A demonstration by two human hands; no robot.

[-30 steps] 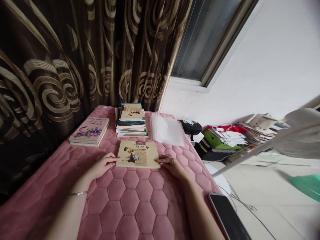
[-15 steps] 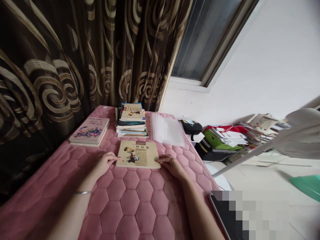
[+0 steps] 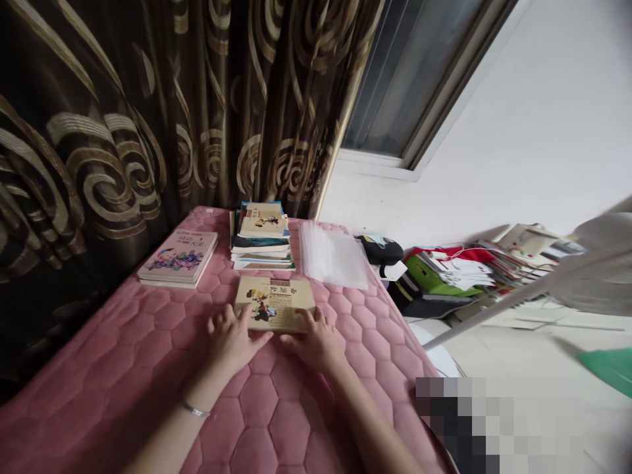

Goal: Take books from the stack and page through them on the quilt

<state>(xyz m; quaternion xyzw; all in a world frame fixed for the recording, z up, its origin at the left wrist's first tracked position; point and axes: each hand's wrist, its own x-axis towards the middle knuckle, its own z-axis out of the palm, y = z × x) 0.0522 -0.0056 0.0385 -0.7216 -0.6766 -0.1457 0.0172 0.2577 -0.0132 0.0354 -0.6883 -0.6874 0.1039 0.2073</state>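
Note:
A cream-coloured book (image 3: pixel 276 296) with dark figures and Chinese characters on its cover lies flat on the pink quilted mattress (image 3: pixel 266 408). At the book's near left corner is my left hand (image 3: pixel 236 339), its fingers spread and its thumb pointing inward along the near edge. My right hand (image 3: pixel 316 339) is at the near right corner, fingers apart, with fingertips over the cover and the thumb by the near edge. Neither hand visibly lifts the book. A bracelet (image 3: pixel 195 409) circles my left wrist.
Pink-covered books (image 3: pixel 178 258) lie to the left. Behind the cream book stands a stack of books (image 3: pixel 263 243), beside clear plastic sleeves (image 3: pixel 333 257). A patterned curtain (image 3: pixel 197 118) hangs at the far side. Bags, papers (image 3: pixel 457 271) and a fan (image 3: pixel 592 263) are to the right.
Both hands have moved from the book's left and right sides to its near corners. Their fingers have spread and the thumbs now point towards each other. The book lies in nearly the same place.

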